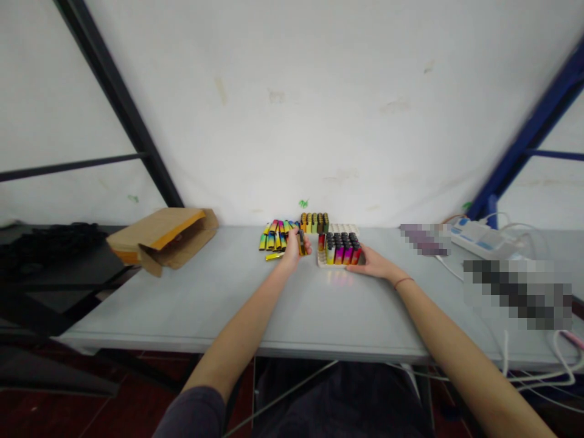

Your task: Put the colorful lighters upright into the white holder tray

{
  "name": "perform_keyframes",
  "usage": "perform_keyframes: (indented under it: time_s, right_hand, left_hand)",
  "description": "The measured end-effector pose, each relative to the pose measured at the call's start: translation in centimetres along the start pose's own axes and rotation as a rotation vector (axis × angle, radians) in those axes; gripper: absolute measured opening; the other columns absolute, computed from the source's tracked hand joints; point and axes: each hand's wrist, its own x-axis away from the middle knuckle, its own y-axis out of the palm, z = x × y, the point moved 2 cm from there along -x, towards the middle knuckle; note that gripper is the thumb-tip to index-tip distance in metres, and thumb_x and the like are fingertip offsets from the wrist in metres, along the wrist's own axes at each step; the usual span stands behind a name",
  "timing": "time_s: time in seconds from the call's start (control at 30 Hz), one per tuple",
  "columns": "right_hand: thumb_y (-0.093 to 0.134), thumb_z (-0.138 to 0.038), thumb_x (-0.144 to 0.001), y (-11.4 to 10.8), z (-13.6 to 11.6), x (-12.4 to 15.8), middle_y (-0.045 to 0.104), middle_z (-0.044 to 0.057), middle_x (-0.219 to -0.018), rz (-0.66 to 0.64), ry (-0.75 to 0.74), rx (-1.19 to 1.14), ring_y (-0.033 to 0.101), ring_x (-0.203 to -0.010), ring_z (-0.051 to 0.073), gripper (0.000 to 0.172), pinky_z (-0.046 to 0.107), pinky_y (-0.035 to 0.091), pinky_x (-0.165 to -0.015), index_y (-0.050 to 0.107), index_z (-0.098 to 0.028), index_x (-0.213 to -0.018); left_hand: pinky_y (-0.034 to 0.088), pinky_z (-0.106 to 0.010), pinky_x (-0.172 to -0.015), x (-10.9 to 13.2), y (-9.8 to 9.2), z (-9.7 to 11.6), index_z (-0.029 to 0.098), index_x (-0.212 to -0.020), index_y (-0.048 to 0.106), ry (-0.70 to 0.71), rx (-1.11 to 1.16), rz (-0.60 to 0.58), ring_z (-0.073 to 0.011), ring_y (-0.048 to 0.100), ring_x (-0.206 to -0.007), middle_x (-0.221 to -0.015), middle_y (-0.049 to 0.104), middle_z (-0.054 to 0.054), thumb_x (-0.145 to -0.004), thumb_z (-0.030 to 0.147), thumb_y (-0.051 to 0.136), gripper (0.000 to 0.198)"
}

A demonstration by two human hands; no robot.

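Left hand [292, 250] grips a gradient lighter [302, 242] at center; right hand [371, 261] lies open against tray [322, 260]; lettering too small to read.

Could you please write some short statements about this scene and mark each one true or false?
The left hand holds a lighter. True.
The right hand touches the cardboard box. False: it is against the lighters standing in the white tray.
The loose lighters lie inside the box. False: they lie in a heap on the grey table.
A power strip lies on the right side of the table. True.
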Motion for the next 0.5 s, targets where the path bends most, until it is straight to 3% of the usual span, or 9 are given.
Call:
perform_keyframes:
  time_s: [0.13,0.23,0.5]
  right_hand:
    - [0.08,-0.057,-0.073,0.0,0.0,0.0,0.069,0.015,-0.127,0.001,-0.002,-0.001,0.066,-0.113,0.036,0.079,0.056,0.05,-0.104,0.053,-0.018,-0.136]
    - [0.079,-0.056,-0.074,0.0,0.0,0.0,0.07,0.014,-0.125,0.001,-0.007,-0.01,0.067,-0.11,0.035,0.078,0.056,0.05,-0.104,0.053,-0.019,-0.137]
    - [0.08,-0.053,-0.074,0.0,-0.5,0.1,0.07,0.014,-0.124,0.004,-0.016,0.001,0.067,-0.108,0.034,0.076,0.055,0.052,-0.102,0.053,-0.018,-0.136]
  left_hand:
    - [0.03,-0.02,-0.039,0.3,-0.1,-0.2,0.022,-0.057,0.039,0.006,-0.017,0.022,-0.0065,0.027,-0.033,-0.041,0.029,0.008,-0.094,0.064,0.033,0.056]
    - [0.027,-0.02,-0.037,0.6,0.0,-0.1,0.023,-0.053,0.034,0.014,-0.042,0.03,-0.0057,0.017,-0.031,-0.039,0.021,0.009,-0.094,0.067,0.03,0.059]
    - [0.024,-0.021,-0.036,1.5,1.1,0.3,0.024,-0.049,0.027,0.102,0.043,0.06,-0.0071,0.014,-0.031,-0.037,0.014,0.007,-0.094,0.068,0.022,0.063]
